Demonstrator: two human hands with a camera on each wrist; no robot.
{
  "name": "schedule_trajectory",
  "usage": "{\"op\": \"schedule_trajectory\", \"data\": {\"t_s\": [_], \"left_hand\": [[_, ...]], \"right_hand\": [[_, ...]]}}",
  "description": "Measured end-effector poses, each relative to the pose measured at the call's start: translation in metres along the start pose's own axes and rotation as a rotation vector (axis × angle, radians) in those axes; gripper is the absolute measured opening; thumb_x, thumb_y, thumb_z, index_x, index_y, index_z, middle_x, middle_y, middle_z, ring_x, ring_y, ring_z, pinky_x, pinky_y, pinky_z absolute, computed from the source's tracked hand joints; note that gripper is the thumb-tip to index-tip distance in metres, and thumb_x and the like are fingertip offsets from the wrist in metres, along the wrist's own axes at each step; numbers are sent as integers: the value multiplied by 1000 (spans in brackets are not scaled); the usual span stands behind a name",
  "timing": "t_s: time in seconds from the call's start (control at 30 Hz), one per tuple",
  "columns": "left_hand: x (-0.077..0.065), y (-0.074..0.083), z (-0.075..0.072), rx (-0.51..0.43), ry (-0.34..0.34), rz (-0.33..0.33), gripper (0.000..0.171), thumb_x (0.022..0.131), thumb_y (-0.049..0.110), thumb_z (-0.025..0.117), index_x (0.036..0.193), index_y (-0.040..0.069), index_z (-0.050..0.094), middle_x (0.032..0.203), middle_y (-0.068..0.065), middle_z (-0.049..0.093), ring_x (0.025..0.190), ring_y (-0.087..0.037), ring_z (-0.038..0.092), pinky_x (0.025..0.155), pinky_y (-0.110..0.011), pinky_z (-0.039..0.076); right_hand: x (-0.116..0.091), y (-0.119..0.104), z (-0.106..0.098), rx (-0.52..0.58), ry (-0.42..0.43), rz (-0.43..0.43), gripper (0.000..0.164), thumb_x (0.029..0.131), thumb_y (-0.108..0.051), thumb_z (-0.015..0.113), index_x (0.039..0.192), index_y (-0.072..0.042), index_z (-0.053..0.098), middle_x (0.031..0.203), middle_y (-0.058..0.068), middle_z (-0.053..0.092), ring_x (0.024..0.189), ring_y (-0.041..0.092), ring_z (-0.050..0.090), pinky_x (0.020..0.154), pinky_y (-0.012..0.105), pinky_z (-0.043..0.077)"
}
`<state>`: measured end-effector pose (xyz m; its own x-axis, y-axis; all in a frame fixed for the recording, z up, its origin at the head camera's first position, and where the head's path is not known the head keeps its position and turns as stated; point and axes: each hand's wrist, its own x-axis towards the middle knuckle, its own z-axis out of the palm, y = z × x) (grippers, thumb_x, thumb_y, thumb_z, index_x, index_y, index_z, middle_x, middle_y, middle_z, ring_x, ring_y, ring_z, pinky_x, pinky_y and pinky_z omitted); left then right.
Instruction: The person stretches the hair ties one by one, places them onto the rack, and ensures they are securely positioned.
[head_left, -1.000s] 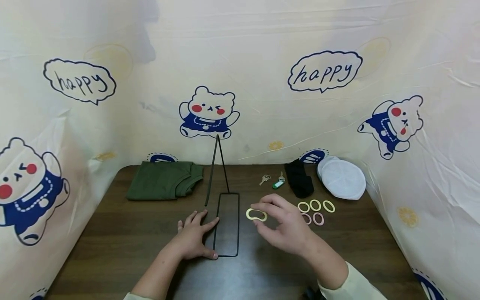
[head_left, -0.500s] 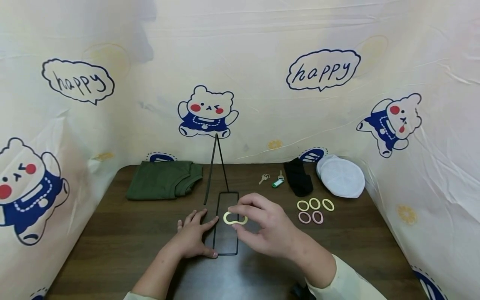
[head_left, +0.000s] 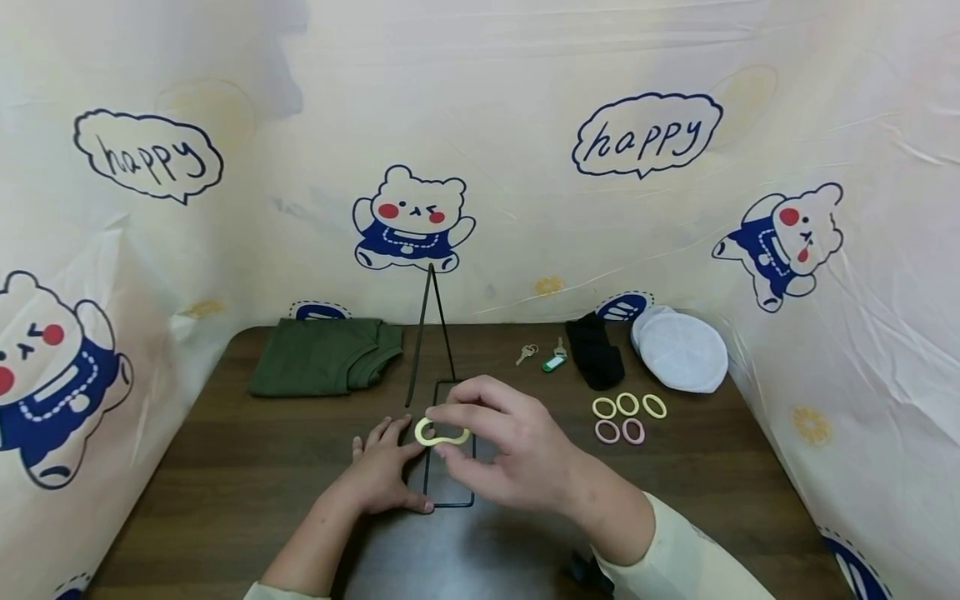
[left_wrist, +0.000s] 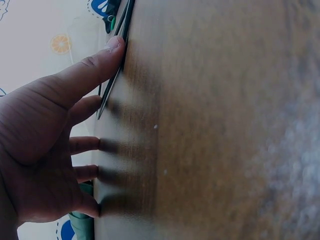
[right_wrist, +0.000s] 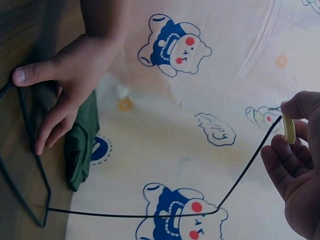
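My right hand (head_left: 517,450) pinches a pale yellow hair tie (head_left: 420,435) between thumb and fingers, squeezing the soft ring into a bent oval. In the right wrist view, the hair tie (right_wrist: 289,131) is beside the free tip of the black wire stand (right_wrist: 125,216). Whether the tip touches it or passes through it, I cannot tell. My left hand (head_left: 382,475) rests with spread fingers at the left side of the stand's rectangular base (head_left: 453,505). In the left wrist view, the thumb of the left hand (left_wrist: 40,120) touches the base wire, and other fingertips touch the table.
Several yellow and pink hair ties (head_left: 633,431) lie to the right. Behind them are keys (head_left: 527,353), a key with a green tag (head_left: 554,363), a black folded cloth item (head_left: 595,354) and a white cap (head_left: 681,352). Folded green clothing (head_left: 315,358) lies at back left.
My right hand has moved left with the yellow hair tie, from right of the stand's base to over its left side. My left hand stays at the base.
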<state>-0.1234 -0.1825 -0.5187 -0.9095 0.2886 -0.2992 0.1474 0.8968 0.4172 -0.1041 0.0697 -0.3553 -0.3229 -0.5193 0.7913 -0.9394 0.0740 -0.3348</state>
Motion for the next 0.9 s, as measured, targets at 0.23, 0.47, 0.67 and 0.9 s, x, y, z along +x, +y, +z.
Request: {"op": "schedule_trajectory", "data": {"t_s": [0.23, 0.47, 0.67, 0.9], "left_hand": [[0, 1, -2, -15, -9, 3, 102, 62, 61, 94, 151, 25, 58, 165, -25, 25, 153, -52, 10, 106, -86, 7], [-1, 1, -2, -25, -9, 10, 104, 63, 60, 95, 152, 23, 56, 169, -24, 19, 153, -54, 9, 105, -87, 6], [-1, 2, -1, -17, 7, 24, 105, 63, 60, 95, 154, 26, 54, 166, -21, 24, 153, -53, 11, 105, -88, 8], [0, 1, -2, 6, 6, 19, 108, 63, 63, 93, 155, 25, 52, 167, -19, 25, 154, -51, 9, 106, -87, 8]], "right_hand": [[14, -2, -1, -11, 7, -29, 33, 87, -6, 79, 120, -3, 74, 109, 6, 64, 91, 12, 62, 79, 16, 53], [23, 3, 3, -23, 20, -40, 33, 88, -7, 78, 120, -4, 74, 108, 6, 63, 92, 13, 61, 77, 14, 51], [27, 9, 7, -33, 25, -36, 31, 89, -8, 78, 119, -4, 74, 109, 7, 63, 92, 12, 60, 75, 14, 50], [32, 18, 8, -79, 4, -12, 29, 90, -10, 77, 118, -4, 74, 110, 6, 63, 94, 10, 60, 74, 12, 48]]}}
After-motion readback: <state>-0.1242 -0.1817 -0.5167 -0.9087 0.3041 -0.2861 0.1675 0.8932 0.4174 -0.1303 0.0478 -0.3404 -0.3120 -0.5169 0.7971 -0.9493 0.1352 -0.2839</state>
